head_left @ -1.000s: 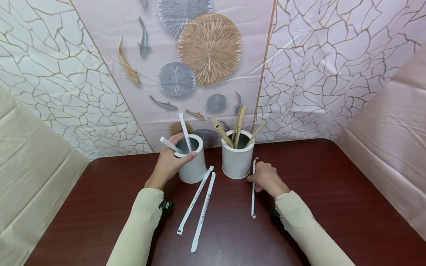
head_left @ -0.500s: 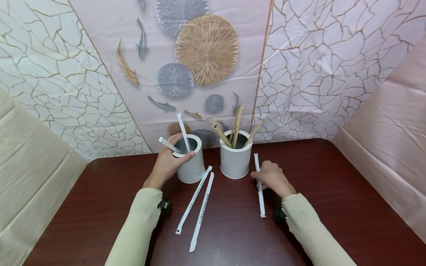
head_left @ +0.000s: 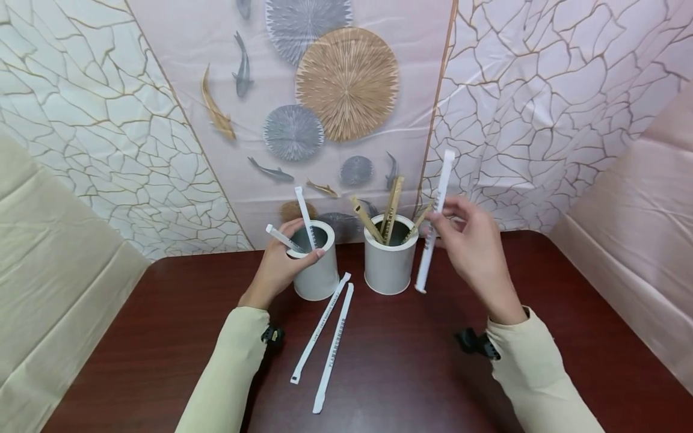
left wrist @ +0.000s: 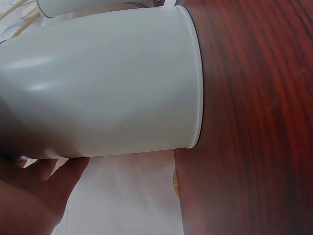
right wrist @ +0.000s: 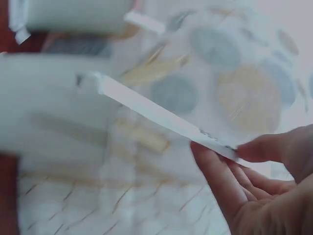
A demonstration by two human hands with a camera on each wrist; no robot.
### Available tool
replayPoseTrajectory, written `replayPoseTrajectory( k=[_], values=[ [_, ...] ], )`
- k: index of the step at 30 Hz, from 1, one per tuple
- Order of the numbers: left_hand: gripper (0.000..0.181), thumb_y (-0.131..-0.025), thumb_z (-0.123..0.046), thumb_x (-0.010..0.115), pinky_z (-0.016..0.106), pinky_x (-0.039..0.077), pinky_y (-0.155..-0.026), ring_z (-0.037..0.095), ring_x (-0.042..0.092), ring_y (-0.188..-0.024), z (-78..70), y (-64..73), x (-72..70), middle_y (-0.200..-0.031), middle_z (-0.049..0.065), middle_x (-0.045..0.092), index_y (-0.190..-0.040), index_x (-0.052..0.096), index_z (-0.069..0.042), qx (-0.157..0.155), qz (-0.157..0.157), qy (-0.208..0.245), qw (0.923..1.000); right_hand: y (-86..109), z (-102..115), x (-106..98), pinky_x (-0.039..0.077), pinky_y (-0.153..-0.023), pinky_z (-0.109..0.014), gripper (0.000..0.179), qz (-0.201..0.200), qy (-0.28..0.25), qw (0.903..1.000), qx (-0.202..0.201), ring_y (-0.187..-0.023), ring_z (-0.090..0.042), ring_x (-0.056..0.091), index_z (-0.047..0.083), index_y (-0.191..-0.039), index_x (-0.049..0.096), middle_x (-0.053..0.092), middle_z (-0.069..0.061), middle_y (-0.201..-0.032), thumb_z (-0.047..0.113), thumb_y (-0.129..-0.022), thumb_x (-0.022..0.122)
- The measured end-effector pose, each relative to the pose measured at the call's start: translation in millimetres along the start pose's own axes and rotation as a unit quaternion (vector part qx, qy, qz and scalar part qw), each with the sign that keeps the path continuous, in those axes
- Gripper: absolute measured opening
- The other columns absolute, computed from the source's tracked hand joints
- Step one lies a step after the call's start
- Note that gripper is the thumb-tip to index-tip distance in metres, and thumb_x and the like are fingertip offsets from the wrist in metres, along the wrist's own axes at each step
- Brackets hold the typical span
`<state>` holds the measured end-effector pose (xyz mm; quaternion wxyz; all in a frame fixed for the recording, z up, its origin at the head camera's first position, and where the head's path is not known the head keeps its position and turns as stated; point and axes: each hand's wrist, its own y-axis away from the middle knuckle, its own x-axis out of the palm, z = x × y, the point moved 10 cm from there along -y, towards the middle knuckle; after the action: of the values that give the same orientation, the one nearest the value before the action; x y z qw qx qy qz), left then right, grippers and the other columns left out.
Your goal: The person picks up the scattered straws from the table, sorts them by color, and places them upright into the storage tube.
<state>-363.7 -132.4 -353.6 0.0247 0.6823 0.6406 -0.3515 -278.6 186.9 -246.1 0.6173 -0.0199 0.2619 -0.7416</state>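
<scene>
My right hand (head_left: 479, 249) pinches a white paper-wrapped straw (head_left: 425, 267) between thumb and fingers. It is raised off the table, steeply tilted, just right of the right white can (head_left: 388, 270). Seen from the right wrist, the straw (right wrist: 146, 106) slants across in front of that can. My left hand (head_left: 277, 264) holds the left white can (head_left: 316, 275) near the rim, thumb in front and fingers round the far side. Two white wrapped straws, one of them upright (head_left: 305, 216), stand in this can. Several tan wrapped straws (head_left: 391, 207) lean in the right can.
Two more white wrapped straws, a left one (head_left: 320, 328) and a right one (head_left: 333, 349), lie on the dark red table (head_left: 400, 373) between my forearms. A patterned cloth (head_left: 487, 108) hangs behind the table's back edge. Both cans stand near that edge.
My right hand has lifted the white straw off the table and raised it beside the right can, tilting it upright. My left hand stays on the left can.
</scene>
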Motion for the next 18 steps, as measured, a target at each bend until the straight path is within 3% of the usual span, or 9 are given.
replayPoseTrajectory(
  k=[5, 9, 14, 18],
  values=[
    [0.078, -0.085, -0.034, 0.087, 0.055, 0.040, -0.114, 0.029, 0.049, -0.141, 1.6, 0.3, 0.1, -0.158, 0.006, 0.049, -0.152, 0.056, -0.012, -0.002, -0.001, 0.003, 1.0000, -13.7, 53, 27, 0.063, -0.074, -0.028, 0.020, -0.023, -0.085, 0.9932, -0.076, -0.085, -0.007, 0.075, -0.012, -0.119, 0.063, 0.068, -0.023, -0.105, -0.004, -0.101, 0.065],
    [0.078, -0.085, -0.034, 0.088, 0.055, 0.040, -0.115, 0.029, 0.049, -0.141, 2.8, -0.1, 0.7, -0.158, 0.006, 0.049, -0.152, 0.056, -0.012, -0.002, 0.002, 0.008, 1.0000, -25.7, 84, 68, 0.063, -0.076, -0.030, 0.018, 0.002, -0.113, 0.9819, -0.152, -0.090, -0.024, 0.077, -0.012, -0.117, 0.064, 0.070, -0.024, -0.102, -0.008, -0.099, 0.066],
    [0.077, -0.085, -0.034, 0.088, 0.052, 0.041, -0.115, 0.027, 0.050, -0.141, 3.8, -1.1, 1.8, -0.157, 0.005, 0.051, -0.151, 0.057, -0.011, -0.003, 0.002, 0.012, 0.9999, -34.9, 93, 132, 0.062, -0.083, -0.029, 0.018, 0.067, -0.062, 0.9748, -0.204, -0.097, -0.031, 0.076, -0.009, -0.117, 0.066, 0.073, -0.022, -0.107, -0.005, -0.100, 0.066],
    [0.078, -0.085, -0.035, 0.088, 0.053, 0.041, -0.116, 0.027, 0.049, -0.142, 2.6, -2.4, 0.9, -0.156, 0.006, 0.051, -0.151, 0.057, -0.011, -0.003, 0.001, 0.010, 0.9999, -41.6, 72, 176, 0.061, -0.086, -0.031, 0.018, 0.122, 0.012, 0.9742, -0.189, -0.099, -0.027, 0.075, -0.004, -0.119, 0.067, 0.075, -0.018, -0.109, 0.001, -0.102, 0.065]
  ],
)
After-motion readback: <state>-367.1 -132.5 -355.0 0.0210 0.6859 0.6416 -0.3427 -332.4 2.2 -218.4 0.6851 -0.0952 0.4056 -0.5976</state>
